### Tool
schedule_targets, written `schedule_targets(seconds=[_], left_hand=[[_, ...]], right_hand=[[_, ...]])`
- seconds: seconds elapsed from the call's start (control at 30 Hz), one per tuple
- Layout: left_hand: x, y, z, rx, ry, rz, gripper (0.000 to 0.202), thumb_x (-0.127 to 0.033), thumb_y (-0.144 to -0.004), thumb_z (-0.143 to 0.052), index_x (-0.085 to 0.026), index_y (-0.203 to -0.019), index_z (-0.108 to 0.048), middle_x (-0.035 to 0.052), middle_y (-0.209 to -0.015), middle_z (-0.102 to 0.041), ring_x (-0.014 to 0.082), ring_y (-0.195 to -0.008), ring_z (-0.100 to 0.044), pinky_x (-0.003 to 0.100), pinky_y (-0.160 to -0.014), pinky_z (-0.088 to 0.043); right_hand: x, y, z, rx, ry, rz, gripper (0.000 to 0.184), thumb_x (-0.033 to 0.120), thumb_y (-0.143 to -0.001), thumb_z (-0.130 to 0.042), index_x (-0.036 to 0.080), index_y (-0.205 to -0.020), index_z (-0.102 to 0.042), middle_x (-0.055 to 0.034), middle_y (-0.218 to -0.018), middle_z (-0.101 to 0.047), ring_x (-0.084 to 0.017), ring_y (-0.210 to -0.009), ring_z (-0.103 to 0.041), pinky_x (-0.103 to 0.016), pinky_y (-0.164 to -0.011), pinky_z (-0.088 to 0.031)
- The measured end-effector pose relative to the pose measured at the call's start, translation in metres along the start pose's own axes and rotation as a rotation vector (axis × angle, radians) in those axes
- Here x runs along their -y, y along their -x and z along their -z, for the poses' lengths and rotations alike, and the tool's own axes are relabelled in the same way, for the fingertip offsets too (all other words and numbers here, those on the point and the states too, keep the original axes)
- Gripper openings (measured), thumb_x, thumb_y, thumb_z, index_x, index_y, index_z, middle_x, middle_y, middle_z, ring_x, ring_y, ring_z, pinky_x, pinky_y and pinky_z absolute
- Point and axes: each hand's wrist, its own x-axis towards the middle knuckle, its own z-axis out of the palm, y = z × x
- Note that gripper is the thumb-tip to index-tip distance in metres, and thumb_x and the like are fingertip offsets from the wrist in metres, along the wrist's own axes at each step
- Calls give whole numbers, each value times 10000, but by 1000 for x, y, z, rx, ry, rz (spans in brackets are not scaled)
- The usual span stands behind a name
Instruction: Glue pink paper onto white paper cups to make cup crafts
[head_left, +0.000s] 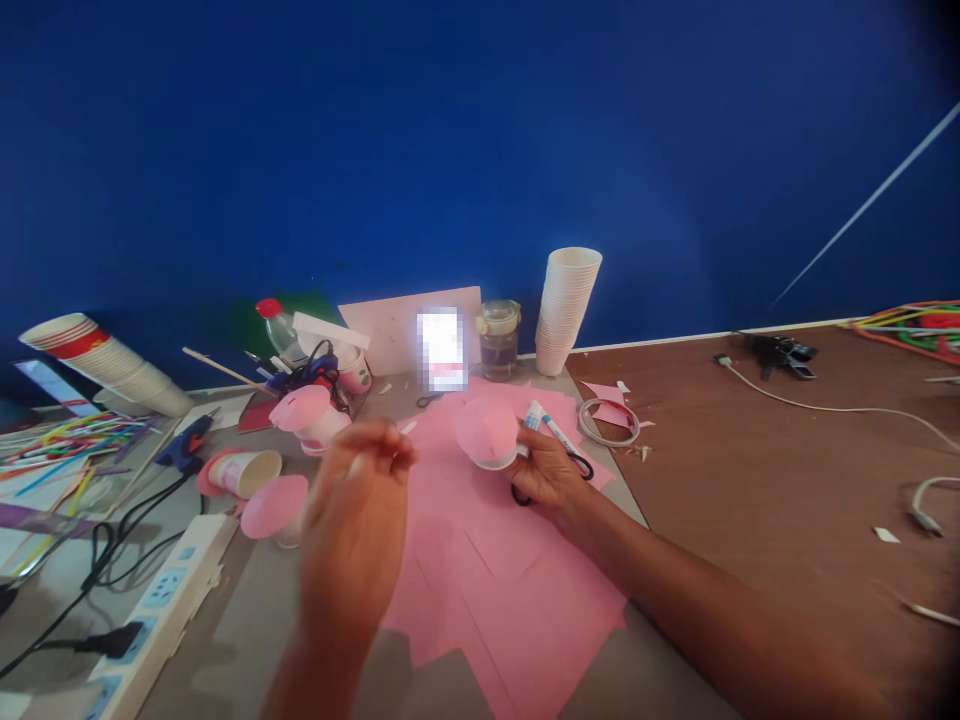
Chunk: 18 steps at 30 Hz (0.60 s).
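Observation:
My right hand [544, 470] grips a paper cup [495, 463] topped with a pink paper disc [484, 428], above pink paper sheets [495, 580]. To the left my left hand [356, 520] is raised, slightly blurred, its fingers pinched together. A small white piece [409, 427] shows at its fingertips, apart from the cup. Scissors [581, 465] with black handles lie partly hidden behind my right hand. Near its fingers are a white-and-blue tube [534, 414] and a marker [556, 432]. More cups with pink discs [276, 508] stand beside my left hand.
A tall stack of paper cups [568, 310], a lidded jar [499, 340] and a lit screen [442, 350] line the blue wall. At left are a glue gun [187, 445], a power strip [169, 590] and a leaning cup stack [112, 365]. A tape roll [583, 425] lies right.

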Motion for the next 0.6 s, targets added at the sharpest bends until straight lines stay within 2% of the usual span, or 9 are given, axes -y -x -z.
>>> schedule_targets(seconds=[0.07, 0.1, 0.13, 0.2, 0.23, 0.33, 0.47, 0.6], left_hand=[[-1, -52, -71, -58, 52, 235, 161, -231, -781, -607, -197, -935, -641, 42, -878, -637, 145, -816, -612, 282, -761, -493], [-1, -65, -100, -66, 73, 347, 138, -212, -782, -603, -174, -910, -642, 36, -841, -632, 125, -767, -608, 262, -733, -488], [0, -71, -122, -79, 83, 475, 94, -188, -777, -598, -148, -848, -644, 39, -792, -629, 122, -719, -606, 263, -704, -487], [4, -66, -145, -57, 97, 708, 115, -170, -798, -552, -110, -820, -647, 76, -792, -642, 153, -733, -619, 301, -711, -491], [7, -60, -148, -27, 119, 747, 156, -185, -818, -526, -99, -855, -650, 90, -819, -648, 160, -746, -620, 305, -714, -489], [15, -47, -143, 22, 198, 703, 176, -210, -822, -545, -107, -918, -650, 78, -838, -653, 140, -735, -611, 267, -676, -476], [22, -49, -136, -38, 275, 701, 96, -144, -773, -599, -120, -856, -640, 51, -809, -651, 118, -700, -603, 233, -622, -465], [26, -50, -137, -6, 339, 753, 93, -102, -751, -616, -124, -841, -622, 18, -730, -629, 96, -626, -584, 215, -586, -468]], right_hand=[[0, 0, -2, -9, -3, 9, 170, 141, -636, -692, 207, -758, -593, 26, -728, -653, -164, -820, -644, -297, -766, -545], [0, 0, -3, -13, -8, 11, 175, 138, -639, -686, 207, -777, -604, 24, -742, -660, -165, -824, -646, -298, -772, -547], [0, 0, -4, -14, -14, 13, 190, 133, -638, -682, 206, -799, -614, 22, -757, -667, -165, -826, -648, -299, -779, -549], [0, 0, -5, -14, -27, 26, 217, 122, -632, -680, 205, -826, -626, 22, -782, -677, -159, -820, -649, -294, -792, -551], [-1, 0, -6, -16, -34, 39, 221, 118, -630, -680, 206, -826, -627, 23, -790, -680, -151, -810, -648, -286, -796, -550], [-3, -1, -6, -40, -52, 71, 217, 93, -629, -677, 210, -804, -622, 31, -797, -678, -122, -787, -644, -243, -800, -543], [-8, -2, -4, -45, -80, 33, 215, 59, -643, -659, 196, -805, -620, 30, -767, -660, -122, -810, -644, -233, -811, -537], [-12, -1, -3, -15, -116, 1, 232, 39, -661, -641, 184, -841, -619, 22, -776, -659, -128, -814, -646, -234, -788, -546]])
